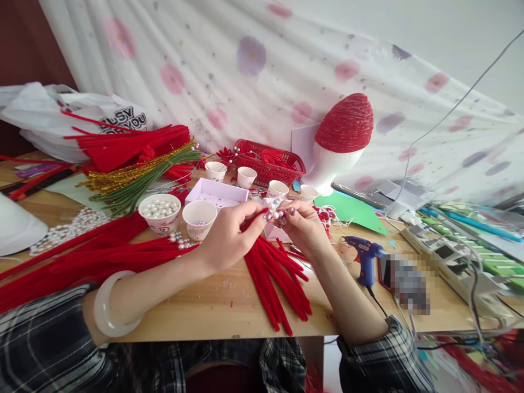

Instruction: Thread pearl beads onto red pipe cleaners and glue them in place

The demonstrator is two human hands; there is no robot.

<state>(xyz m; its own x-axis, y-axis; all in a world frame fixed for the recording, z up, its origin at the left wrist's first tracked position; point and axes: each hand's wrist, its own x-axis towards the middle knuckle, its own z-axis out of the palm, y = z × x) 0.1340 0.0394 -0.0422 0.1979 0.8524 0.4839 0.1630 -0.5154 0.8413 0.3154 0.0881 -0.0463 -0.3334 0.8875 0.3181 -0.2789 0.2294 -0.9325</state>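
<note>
My left hand is closed on a red chenille stem, of which only a short end shows by the thumb. Close against it, my right hand pinches a small cluster of pearl beads, white with a bluish one. The fingertips of both hands nearly meet and partly hide the beads. Below them, cut red chenille stems fan out over the table toward its front edge. Left of my hands stand a paper cup of white pearls and a paper cup with a few coloured beads.
Long red stems cover the table's left side. Behind are a lilac box, several small cups, a red basket and a white head form with a red cap. A blue glue gun and power strip lie right.
</note>
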